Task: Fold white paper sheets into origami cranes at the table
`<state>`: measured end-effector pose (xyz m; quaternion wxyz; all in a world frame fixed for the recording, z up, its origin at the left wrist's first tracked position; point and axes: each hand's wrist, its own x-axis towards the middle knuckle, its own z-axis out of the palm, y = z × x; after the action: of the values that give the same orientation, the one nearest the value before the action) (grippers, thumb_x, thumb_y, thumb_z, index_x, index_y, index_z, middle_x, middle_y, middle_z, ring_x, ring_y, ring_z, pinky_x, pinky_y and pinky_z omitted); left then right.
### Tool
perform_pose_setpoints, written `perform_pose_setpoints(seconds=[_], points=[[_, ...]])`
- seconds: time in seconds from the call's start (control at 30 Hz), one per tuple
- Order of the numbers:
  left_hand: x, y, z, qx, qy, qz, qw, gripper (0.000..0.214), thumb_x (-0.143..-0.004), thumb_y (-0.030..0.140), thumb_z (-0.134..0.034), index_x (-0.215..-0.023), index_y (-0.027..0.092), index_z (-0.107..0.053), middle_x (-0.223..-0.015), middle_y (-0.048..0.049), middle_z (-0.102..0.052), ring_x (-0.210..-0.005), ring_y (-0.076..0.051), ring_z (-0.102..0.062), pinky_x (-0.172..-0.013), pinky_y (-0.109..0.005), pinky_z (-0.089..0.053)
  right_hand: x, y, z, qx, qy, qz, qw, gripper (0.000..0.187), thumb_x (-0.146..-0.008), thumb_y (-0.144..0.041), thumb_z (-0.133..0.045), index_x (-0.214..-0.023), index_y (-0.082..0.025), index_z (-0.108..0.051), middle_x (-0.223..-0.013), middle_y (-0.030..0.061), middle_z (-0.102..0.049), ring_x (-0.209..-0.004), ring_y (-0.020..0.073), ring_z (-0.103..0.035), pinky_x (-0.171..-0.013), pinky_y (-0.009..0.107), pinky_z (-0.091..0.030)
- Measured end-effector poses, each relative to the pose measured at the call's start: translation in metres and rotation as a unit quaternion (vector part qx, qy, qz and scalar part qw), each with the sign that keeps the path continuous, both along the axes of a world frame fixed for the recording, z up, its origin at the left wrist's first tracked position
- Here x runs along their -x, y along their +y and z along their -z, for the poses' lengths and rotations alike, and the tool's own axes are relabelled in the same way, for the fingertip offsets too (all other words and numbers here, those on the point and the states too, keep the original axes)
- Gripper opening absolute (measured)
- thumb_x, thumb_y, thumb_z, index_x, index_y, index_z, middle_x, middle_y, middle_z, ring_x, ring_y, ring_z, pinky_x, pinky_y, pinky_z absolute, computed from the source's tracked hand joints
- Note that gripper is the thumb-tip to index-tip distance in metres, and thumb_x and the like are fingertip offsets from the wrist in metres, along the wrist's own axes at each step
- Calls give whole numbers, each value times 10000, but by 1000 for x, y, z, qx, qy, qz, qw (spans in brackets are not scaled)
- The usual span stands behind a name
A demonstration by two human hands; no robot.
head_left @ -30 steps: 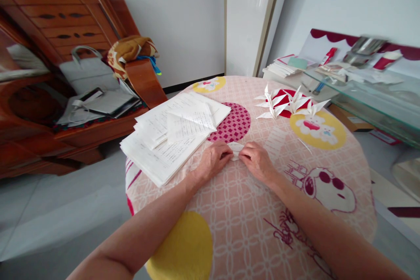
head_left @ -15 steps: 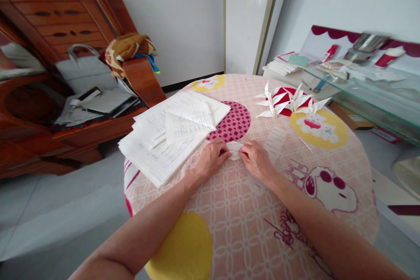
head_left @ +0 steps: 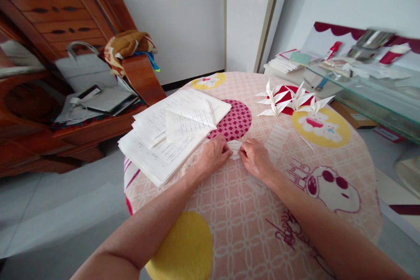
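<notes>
A small folded piece of paper [head_left: 235, 149] lies on the round table between my hands, with writing visible on it. My left hand [head_left: 216, 152] pinches its left edge, and my right hand [head_left: 255, 155] pinches the right edge. The fingertips cover both ends of the paper. Just beyond my left hand rests a stack of written paper sheets [head_left: 164, 157], topped by a creased loose sheet [head_left: 190, 121]. Several white folded paper cranes [head_left: 276, 100] stand together at the far right of the table.
A patterned cloth [head_left: 236, 218] covers the round table. To the right is a glass shelf [head_left: 367, 96] holding papers and a metal pot [head_left: 374, 39]. A wooden chair [head_left: 75, 4] at left carries a grey bag [head_left: 85, 70] and a brown cloth [head_left: 129, 46].
Both hands stay in nearly the same place, still pinching the folded paper. The view has shifted very slightly.
</notes>
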<state>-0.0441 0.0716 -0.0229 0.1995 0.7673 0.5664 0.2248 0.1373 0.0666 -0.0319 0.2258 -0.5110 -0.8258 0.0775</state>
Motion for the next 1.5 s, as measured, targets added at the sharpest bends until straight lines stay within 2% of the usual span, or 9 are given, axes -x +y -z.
perform_pose_setpoints(seconds=[0.13, 0.2, 0.3, 0.57, 0.8, 0.97, 1.13, 1.33, 1.5], points=[[8, -4, 4, -33, -65, 58, 996, 63, -818, 129, -656, -769, 168, -656, -860, -34, -657, -803, -153, -600, -716, -264, -468, -5, -1, 1, -3, 26, -18, 999, 195, -859, -77, -591, -705, -197, -605, -801, 58, -605, -828, 209, -537, -728, 312, -405], [9, -7, 4, -42, -91, 88, 991, 67, -824, 120, -660, -866, 170, -674, -937, -47, -675, -875, -163, -620, -753, -265, -486, -8, -3, 2, -9, 44, -34, 998, 172, -862, -79, -601, -737, -193, -633, -816, 60, -609, -839, 209, -546, -741, 311, -416], [7, -11, 4, -57, -83, 98, 990, 55, -857, 132, -646, -888, 168, -674, -950, -55, -684, -905, -174, -626, -791, -282, -490, -10, -6, 3, -24, 62, -56, 996, 161, -875, -93, -613, -761, -189, -674, -817, 64, -610, -842, 212, -556, -767, 318, -429], [-2, -9, 6, -74, -12, 95, 993, 94, -898, 139, -601, -810, 165, -622, -888, -44, -649, -843, -165, -606, -770, -279, -481, -7, -6, 4, -51, 48, -47, 996, 218, -896, -87, -576, -721, -191, -656, -798, 71, -610, -843, 221, -546, -766, 327, -423], [-9, -4, 5, -48, 98, 50, 993, 89, -912, 165, -582, -825, 163, -603, -934, -69, -602, -829, -182, -600, -750, -298, -488, -2, -5, 7, -38, 37, -17, 998, 242, -892, -76, -557, -688, -198, -607, -783, 69, -598, -814, 221, -533, -741, 333, -406], [-2, -5, 6, -41, 31, 59, 997, 150, -921, 154, -560, -774, 174, -579, -903, -42, -600, -810, -156, -587, -752, -286, -486, -1, -4, 7, -34, 45, -6, 998, 255, -889, -81, -557, -668, -206, -587, -760, 58, -575, -811, 217, -522, -732, 328, -400], [4, -9, 7, -50, -27, 41, 998, 187, -929, 147, -552, -745, 165, -580, -879, -40, -600, -791, -147, -586, -736, -278, -475, 0, -3, 6, -25, 57, 7, 998, 265, -868, -79, -578, -635, -204, -569, -738, 50, -566, -786, 210, -516, -718, 322, -395], [3, -9, 6, -48, -1, 20, 999, 200, -929, 163, -570, -730, 157, -599, -854, -41, -595, -754, -143, -577, -723, -282, -473, 2, -2, 6, -17, 78, 19, 997, 263, -831, -65, -595, -612, -206, -560, -715, 42, -551, -770, 206, -517, -707, 317, -392], [4, -3, 6, -49, -16, 8, 999, 211, -847, 153, -659, -647, 159, -591, -793, -27, -598, -750, -143, -581, -685, -272, -467, 4, -2, 5, -11, 83, 29, 996, 272, -785, -40, -600, -582, -210, -537, -694, 36, -542, -747, 202, -506, -684, 310, -379]])
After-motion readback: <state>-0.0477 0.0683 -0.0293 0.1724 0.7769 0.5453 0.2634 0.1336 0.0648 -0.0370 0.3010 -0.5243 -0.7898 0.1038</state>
